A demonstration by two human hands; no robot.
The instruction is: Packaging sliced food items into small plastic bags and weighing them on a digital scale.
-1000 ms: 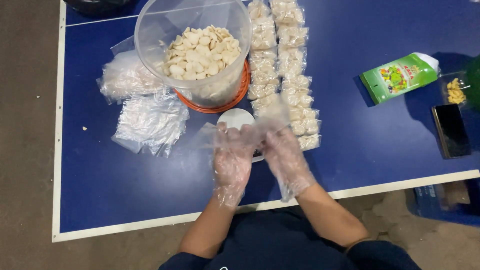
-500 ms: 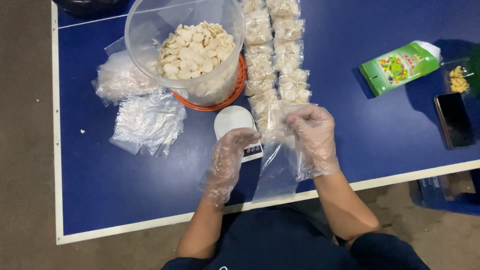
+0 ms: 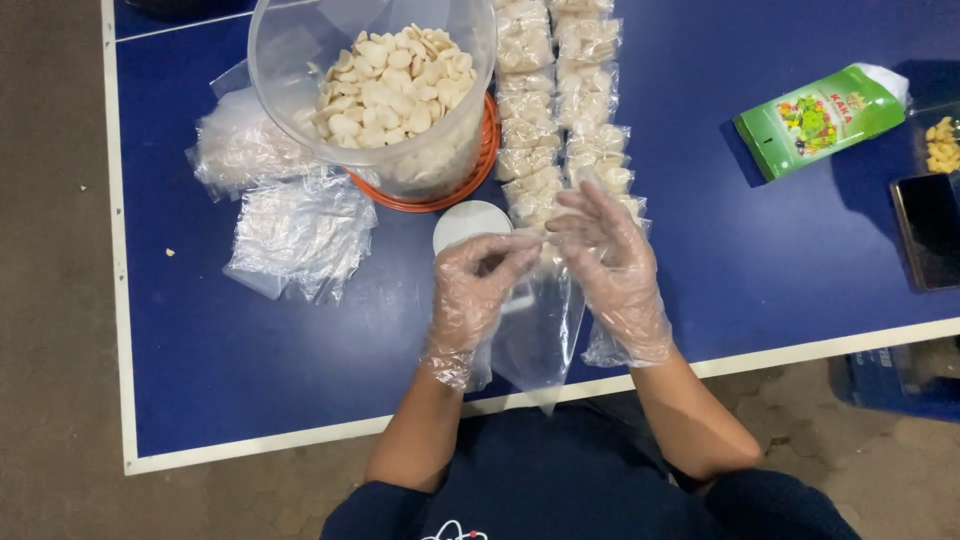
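Note:
Both my hands wear thin clear plastic gloves. My left hand (image 3: 470, 290) and my right hand (image 3: 612, 265) pinch the top edge of an empty clear plastic bag (image 3: 540, 335) that hangs down between them over the blue table (image 3: 760, 250). Behind the hands sits a small white scale (image 3: 468, 222). A large clear tub (image 3: 380, 90) full of pale round crackers stands on an orange lid beyond it. Two rows of small filled packets (image 3: 560, 110) run up the table beside the tub.
Stacks of empty clear bags (image 3: 300, 230) lie left of the tub. A green pouch (image 3: 820, 118), a small heap of yellow snacks (image 3: 940, 145) and a black phone (image 3: 932, 228) lie at the right. The table's white front edge runs near my body.
My hands have come together on the bag's top edge. The bag, bunched a second ago, now hangs open and flat between them. The view shifted slightly up.

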